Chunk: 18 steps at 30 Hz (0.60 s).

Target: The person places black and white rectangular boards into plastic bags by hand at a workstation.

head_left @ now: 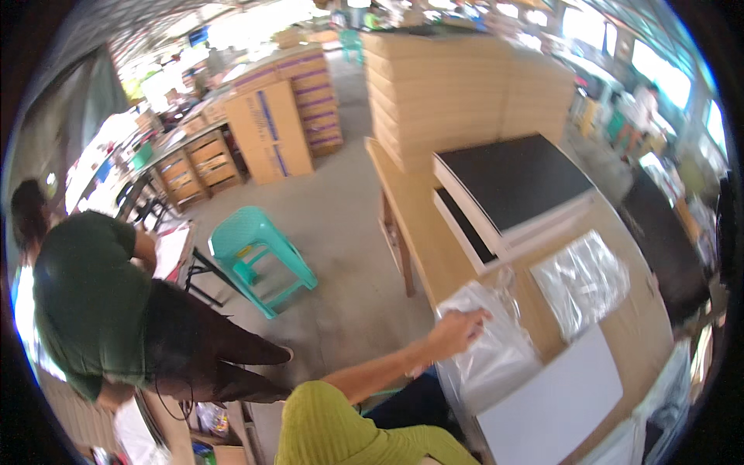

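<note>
My left hand (457, 333) reaches over the work table with its fingers curled at a clear plastic bag (496, 358), which lies crumpled on the table's near side. The fingertips are slightly blurred. A white flat sheet or board (554, 403) lies beside the bag, partly under its edge. Farther right lies a stack of shiny clear plastic bags (581, 280). Beyond them stand black-and-white flat boxes or panels (518, 186), piled up. My right hand is out of view.
A tall stack of brown cardboard (465, 93) stands at the far end of the table (415, 209). A green plastic stool (252, 240) is on the floor to the left. Another person (93, 294) in a dark green shirt bends over at far left. Large cartons (271, 132) stand behind.
</note>
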{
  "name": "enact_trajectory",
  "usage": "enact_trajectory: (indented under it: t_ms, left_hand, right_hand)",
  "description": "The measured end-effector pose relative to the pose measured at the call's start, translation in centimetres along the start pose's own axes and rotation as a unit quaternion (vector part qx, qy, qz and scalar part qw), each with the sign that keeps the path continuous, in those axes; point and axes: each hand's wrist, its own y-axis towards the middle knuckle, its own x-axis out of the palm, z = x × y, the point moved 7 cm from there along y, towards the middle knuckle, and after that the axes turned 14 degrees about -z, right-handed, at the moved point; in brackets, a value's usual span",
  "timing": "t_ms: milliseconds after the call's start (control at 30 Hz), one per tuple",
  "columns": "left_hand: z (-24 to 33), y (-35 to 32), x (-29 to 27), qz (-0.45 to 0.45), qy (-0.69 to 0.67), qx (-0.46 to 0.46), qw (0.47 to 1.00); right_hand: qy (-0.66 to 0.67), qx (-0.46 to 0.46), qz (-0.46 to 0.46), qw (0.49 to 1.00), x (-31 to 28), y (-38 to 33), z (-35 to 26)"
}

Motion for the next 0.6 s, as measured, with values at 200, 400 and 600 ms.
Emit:
enact_trajectory:
  t_ms: [200,400,600]
  left_hand:
    - [2.3,-0.8,-5.5,0.038,-0.115,0.005,0.993]
    - [2.4,0.6,-5.8,-0.064,0.117,-0.013,0.991]
    - [6.4,-0.3,-7.4,-0.135,0.007,0.037,0.99]
  right_hand:
    - [0.048,-0.221,0.02,0.974,2.8,-2.6,1.6]
    - [0.145,-0.384,-0.137,0.902,-1.9,-12.1,-10.1]
    - [0.103,-0.426,0.287,0.852,-13.8,-18.9,-11.9]
